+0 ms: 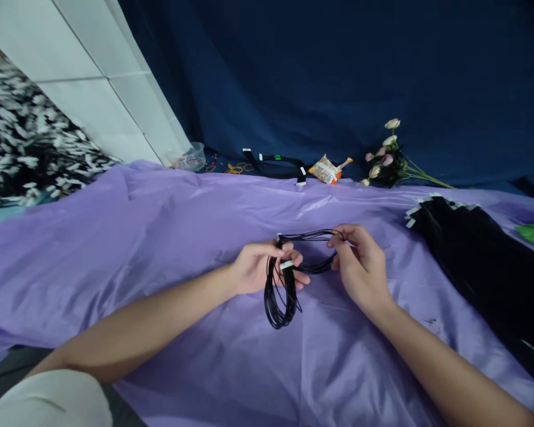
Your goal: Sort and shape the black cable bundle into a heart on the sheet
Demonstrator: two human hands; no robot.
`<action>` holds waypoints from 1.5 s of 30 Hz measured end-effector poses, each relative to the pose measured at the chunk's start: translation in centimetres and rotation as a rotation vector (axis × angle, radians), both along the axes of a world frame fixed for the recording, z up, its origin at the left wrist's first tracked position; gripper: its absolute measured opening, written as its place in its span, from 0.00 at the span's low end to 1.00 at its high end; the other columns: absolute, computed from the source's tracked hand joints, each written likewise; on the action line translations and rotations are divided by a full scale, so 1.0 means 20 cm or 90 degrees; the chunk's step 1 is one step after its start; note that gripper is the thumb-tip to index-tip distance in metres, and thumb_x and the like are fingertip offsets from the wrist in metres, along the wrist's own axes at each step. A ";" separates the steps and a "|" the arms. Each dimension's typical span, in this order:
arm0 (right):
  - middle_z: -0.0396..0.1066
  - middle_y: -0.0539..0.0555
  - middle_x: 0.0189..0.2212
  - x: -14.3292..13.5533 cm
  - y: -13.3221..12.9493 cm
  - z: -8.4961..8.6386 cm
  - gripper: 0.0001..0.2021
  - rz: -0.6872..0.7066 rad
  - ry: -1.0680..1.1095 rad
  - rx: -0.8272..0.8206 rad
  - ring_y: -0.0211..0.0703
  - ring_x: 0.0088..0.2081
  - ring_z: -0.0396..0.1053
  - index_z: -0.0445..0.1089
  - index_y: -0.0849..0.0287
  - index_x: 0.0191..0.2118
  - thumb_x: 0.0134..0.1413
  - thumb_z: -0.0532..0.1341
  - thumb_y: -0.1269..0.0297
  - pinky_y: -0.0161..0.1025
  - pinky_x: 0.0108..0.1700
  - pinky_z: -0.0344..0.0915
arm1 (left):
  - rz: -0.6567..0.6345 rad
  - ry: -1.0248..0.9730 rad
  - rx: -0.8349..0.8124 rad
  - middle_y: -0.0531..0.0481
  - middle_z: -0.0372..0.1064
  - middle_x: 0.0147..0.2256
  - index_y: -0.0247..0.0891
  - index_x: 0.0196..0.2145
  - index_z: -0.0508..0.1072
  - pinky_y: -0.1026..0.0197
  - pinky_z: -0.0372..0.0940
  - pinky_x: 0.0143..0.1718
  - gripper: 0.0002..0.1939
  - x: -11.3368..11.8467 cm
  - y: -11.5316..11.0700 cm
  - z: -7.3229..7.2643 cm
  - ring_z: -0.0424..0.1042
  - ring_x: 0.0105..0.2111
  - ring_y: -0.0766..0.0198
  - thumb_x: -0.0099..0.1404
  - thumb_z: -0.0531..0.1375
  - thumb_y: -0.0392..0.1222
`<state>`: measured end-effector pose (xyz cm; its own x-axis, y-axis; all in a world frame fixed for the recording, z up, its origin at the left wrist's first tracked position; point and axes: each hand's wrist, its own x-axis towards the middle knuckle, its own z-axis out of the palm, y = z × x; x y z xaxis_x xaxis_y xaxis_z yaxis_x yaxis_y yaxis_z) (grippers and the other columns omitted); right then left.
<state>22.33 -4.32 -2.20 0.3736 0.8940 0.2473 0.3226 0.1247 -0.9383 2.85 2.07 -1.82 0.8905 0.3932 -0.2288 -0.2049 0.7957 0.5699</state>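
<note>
Between my two hands is a looped black cable bundle (279, 317) made of thin wires, with white connectors at its ends. My left hand (260, 267) grips it near the connectors, thumb on top and fingers curled beneath. One loop hangs down below the left fingers. My right hand (360, 267) pinches another loop of the same wires at its right end, between thumb and fingers. Both hands are a little above a purple cloth (196, 237).
A thick stack of black cables (485, 261) with white ends lies at right. Along the back are a few loose black cables (276, 169), a snack packet (327, 170), artificial flowers (385, 157) and a clear plastic container (191, 157). Black-and-white pieces (26, 130) are heaped at far left.
</note>
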 end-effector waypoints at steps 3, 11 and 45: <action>0.69 0.47 0.31 0.02 0.01 -0.02 0.09 0.013 -0.010 0.031 0.33 0.20 0.65 0.65 0.55 0.42 0.55 0.54 0.69 0.32 0.23 0.63 | 0.011 0.002 -0.009 0.50 0.65 0.34 0.35 0.32 0.61 0.49 0.64 0.44 0.08 0.00 -0.01 0.01 0.75 0.38 0.49 0.53 0.57 0.36; 0.66 0.53 0.37 0.04 0.00 0.00 0.15 0.076 -0.394 0.289 0.40 0.37 0.68 0.65 0.57 0.39 0.51 0.50 0.82 0.37 0.37 0.66 | 0.073 -0.004 -0.014 0.49 0.65 0.32 0.35 0.31 0.63 0.50 0.65 0.41 0.06 -0.02 -0.02 0.02 0.75 0.35 0.50 0.52 0.55 0.35; 0.64 0.62 0.49 -0.04 -0.03 0.01 0.26 0.241 -0.546 0.344 0.47 0.51 0.65 0.56 0.57 0.62 0.59 0.52 0.77 0.45 0.50 0.69 | 0.120 0.109 0.105 0.48 0.71 0.28 0.33 0.29 0.67 0.51 0.67 0.39 0.11 0.01 -0.02 0.00 0.76 0.31 0.51 0.44 0.58 0.33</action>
<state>21.49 -4.92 -1.90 -0.3894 0.6094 0.6907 0.6992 0.6837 -0.2090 3.03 1.62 -1.74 0.7520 0.5921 -0.2895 -0.2296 0.6471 0.7270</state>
